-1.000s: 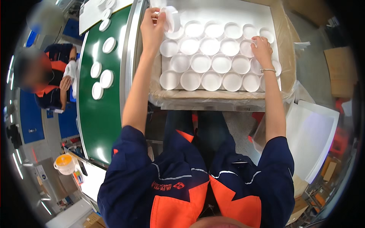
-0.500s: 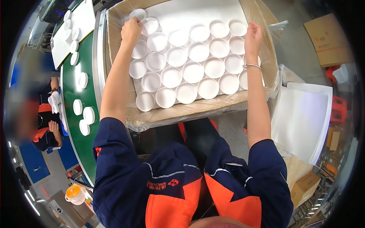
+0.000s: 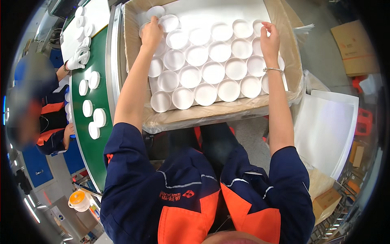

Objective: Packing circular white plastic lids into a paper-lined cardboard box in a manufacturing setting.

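Note:
Rows of shallow round white lids (image 3: 213,72) lie hollow side up in a plastic-lined cardboard box (image 3: 243,112). Over the box's far left corner is my left hand (image 3: 151,35). Its fingers are drawn together at the rim of a white lid (image 3: 155,11), and another lid (image 3: 168,23) sits close beside them. My right hand (image 3: 270,42) hovers by the right side of the rows. Its fingers are bent and apart from the thumb, with nothing visible between them. The nearest lid (image 3: 258,27) there is partly covered by the fingers.
Left of the box runs a green conveyor (image 3: 96,158) with a metal rail and loose white lids (image 3: 99,117). Across it, a co-worker's white-gloved hand (image 3: 77,61) reaches over the belt. White sheets (image 3: 325,130) lie to the right, and cardboard (image 3: 352,46) stands behind.
My right hand has shifted slightly inward and its fingers have spread. My left hand stays at the corner lid. The co-worker's gloved hand has reached onto the conveyor. The whole view has shifted a little.

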### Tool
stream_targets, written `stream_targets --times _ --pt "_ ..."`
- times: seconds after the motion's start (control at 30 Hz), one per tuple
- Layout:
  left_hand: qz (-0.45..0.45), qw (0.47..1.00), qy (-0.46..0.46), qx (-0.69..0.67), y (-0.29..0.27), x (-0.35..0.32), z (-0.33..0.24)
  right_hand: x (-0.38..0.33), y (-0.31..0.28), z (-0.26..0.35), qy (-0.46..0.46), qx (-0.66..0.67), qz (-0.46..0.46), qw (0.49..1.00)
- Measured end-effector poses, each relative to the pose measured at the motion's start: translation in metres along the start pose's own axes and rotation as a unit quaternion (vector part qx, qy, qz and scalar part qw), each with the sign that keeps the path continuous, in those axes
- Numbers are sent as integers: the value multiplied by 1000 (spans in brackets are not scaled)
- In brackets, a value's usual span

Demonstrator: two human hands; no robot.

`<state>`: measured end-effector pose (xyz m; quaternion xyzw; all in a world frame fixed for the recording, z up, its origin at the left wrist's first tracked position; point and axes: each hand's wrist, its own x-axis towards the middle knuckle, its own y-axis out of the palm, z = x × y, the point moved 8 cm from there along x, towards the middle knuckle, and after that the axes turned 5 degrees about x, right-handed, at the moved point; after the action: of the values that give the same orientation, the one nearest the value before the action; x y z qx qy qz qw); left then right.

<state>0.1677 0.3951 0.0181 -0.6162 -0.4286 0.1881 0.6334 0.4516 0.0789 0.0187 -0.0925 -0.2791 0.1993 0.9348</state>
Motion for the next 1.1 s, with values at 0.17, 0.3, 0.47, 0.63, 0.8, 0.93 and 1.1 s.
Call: stream_targets --times 0.17,0.3,0.47,0.63,0.8,0.93,1.1 --pt "28 994 53 -95 0 -1 -24 -9 17 -15 20 -171 91 981" --pt "10 996 62 -66 -4 -2 -33 -25 25 -17 43 -265 124 955" --pt "3 999 35 -28 -15 3 -11 -31 27 -27 76 -294 197 932" --pt "0 999 39 11 -13 -12 -9 -29 24 -21 93 -311 202 924" --pt "14 1000 -2 5 -8 -26 -10 -25 22 -23 84 -307 197 927" --pt "-77 997 -6 31 -15 -50 -22 -26 24 -21 67 -308 199 928" --pt "-67 998 4 16 -12 -88 -19 -30 32 -13 44 -301 186 934"
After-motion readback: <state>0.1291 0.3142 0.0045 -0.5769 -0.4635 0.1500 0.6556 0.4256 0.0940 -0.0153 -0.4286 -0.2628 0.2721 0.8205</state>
